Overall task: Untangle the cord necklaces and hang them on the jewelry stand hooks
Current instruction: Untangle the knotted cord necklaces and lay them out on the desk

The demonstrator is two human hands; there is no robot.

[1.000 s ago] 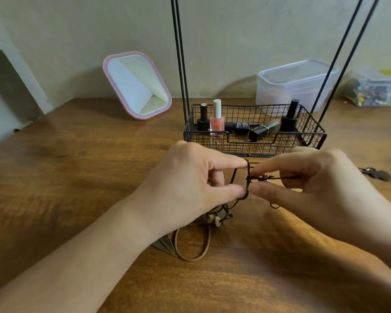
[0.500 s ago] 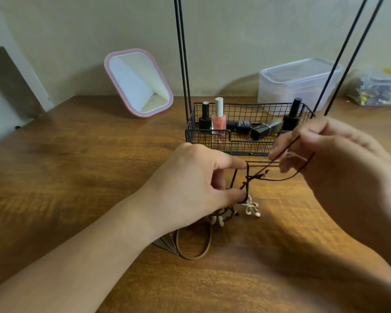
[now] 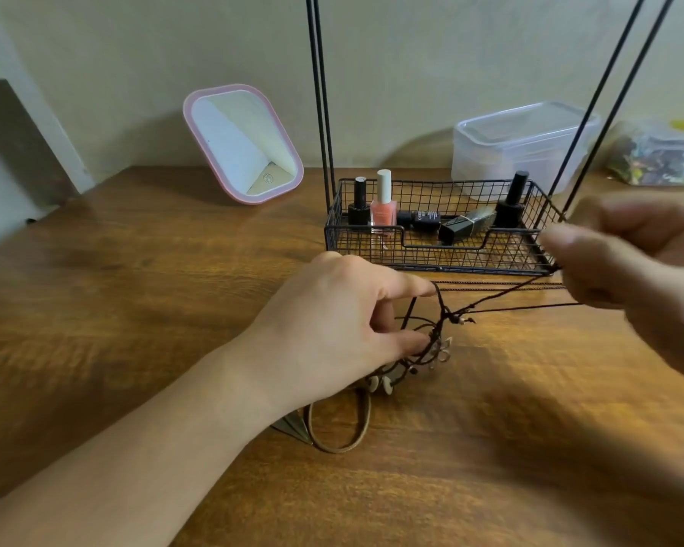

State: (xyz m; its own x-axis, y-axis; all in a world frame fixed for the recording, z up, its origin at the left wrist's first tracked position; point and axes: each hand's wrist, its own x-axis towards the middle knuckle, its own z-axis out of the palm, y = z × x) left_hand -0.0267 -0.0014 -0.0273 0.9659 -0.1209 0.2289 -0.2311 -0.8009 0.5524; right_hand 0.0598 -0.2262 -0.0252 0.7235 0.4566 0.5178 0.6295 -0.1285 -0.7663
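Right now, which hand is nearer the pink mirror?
Left. The left hand lies below-right of the pink mirror; the right hand is far across, beyond the wire basket.

Single head-worn wide-angle view, looking forward and down, close over the hands (image 3: pixel 490 305) and tabletop (image 3: pixel 135 309), facing the wall (image 3: pixel 411 73) behind.

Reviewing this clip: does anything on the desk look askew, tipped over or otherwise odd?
Mostly the cord necklaces: a knotted bunch on the wooden desk, pinned by the left hand while the blurred right hand pulls strands taut. In the wire basket, one dark bottle and a black tube lie flat.
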